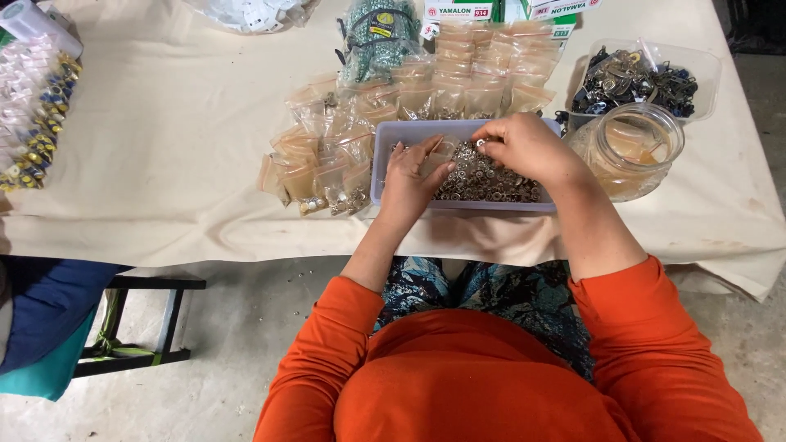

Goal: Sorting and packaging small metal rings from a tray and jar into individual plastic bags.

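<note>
At frame centre, the left hand (412, 178) holds a small clear bag (440, 155) while the right hand (524, 147) pinches a metal ring (481, 144) over the tray (393, 139).

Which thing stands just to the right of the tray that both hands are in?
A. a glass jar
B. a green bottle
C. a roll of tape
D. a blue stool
A: a clear glass jar stands beside the right end of the tray, near the right hand; the left hand is at the tray's other side.
</note>
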